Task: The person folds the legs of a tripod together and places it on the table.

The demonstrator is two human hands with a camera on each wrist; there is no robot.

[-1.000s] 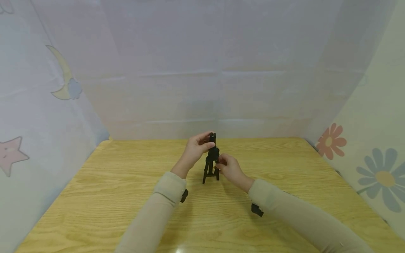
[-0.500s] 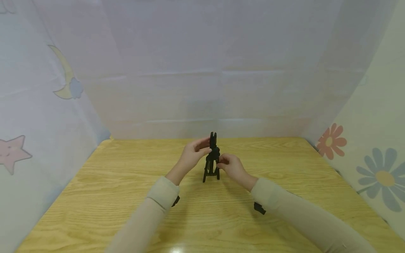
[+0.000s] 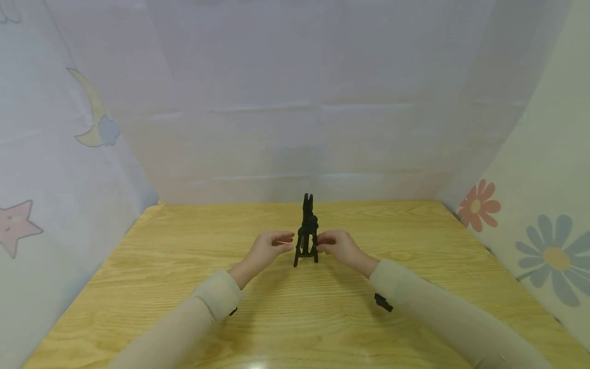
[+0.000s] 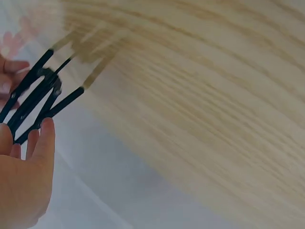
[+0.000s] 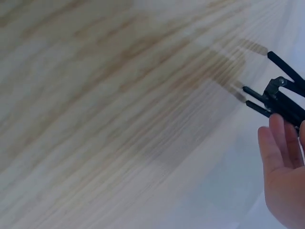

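Note:
A small black tripod (image 3: 306, 233) stands upright on the table in the head view, legs spread and two prongs at its top. My left hand (image 3: 267, 247) is just left of its legs, fingers extended and a narrow gap apart from the nearest leg. My right hand (image 3: 340, 247) pinches the right leg between thumb and fingertips. In the left wrist view the tripod's legs (image 4: 40, 88) show between my left hand (image 4: 26, 181) and the fingers of my right hand. The right wrist view has the tripod (image 5: 281, 95) cut off by the frame edge, above my right hand (image 5: 283, 176).
The wood-grain table (image 3: 184, 236) ends at a pale fabric backdrop (image 3: 295, 128) behind the tripod. Printed side sheets with a star (image 3: 17, 225) and flowers (image 3: 556, 259) flank it. A dark device (image 3: 383, 302) shows under my right wrist.
My left hand has let go of the tripod's upper part and come down and left, beside the legs. My right hand stays near the right leg, slightly lower.

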